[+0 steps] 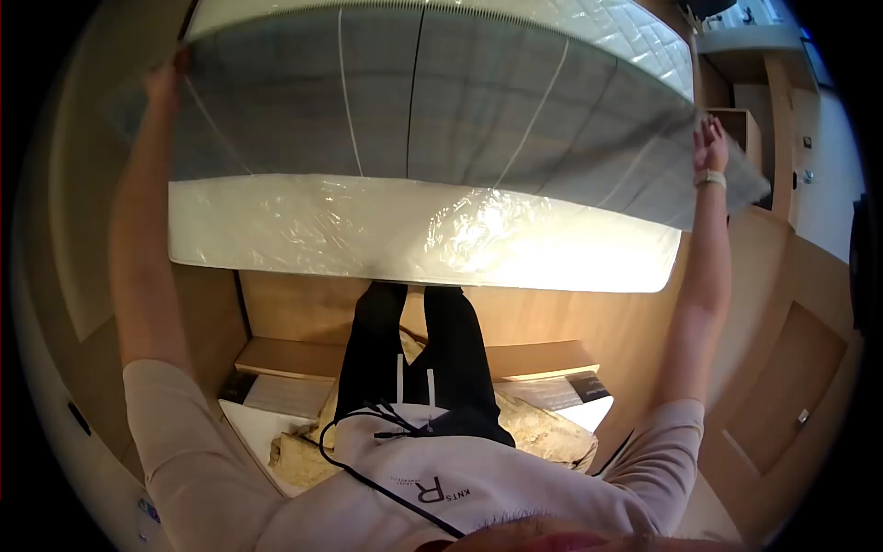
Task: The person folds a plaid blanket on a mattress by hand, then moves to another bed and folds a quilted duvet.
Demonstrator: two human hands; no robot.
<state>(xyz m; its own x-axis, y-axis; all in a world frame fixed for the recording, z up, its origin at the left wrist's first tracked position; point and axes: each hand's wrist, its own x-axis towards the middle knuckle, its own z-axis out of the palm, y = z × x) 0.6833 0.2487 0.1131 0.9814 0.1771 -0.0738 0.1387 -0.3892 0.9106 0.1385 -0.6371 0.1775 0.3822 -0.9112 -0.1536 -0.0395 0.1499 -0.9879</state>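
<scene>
A wide grey checked cloth (478, 101) with white and dark lines is stretched between my two hands. It hangs over a mattress (303, 225) wrapped in shiny clear plastic. At the cloth's left end, my left hand (164, 81) is closed on the edge, its fingers partly hidden in shadow. My right hand (709, 147), with a band on the wrist, grips the right end, where a corner hangs out past the hand. The cloth's near edge lies across the mattress, leaving a plastic-covered strip showing on my side.
A wooden bed panel (294, 304) and a low ledge (543, 357) lie around my legs. Crumpled yellowish material (543, 432) sits on both sides below. Wooden shelving (736, 129) and a pale door (823, 175) stand to the right. A black cord (368, 483) hangs across my shirt.
</scene>
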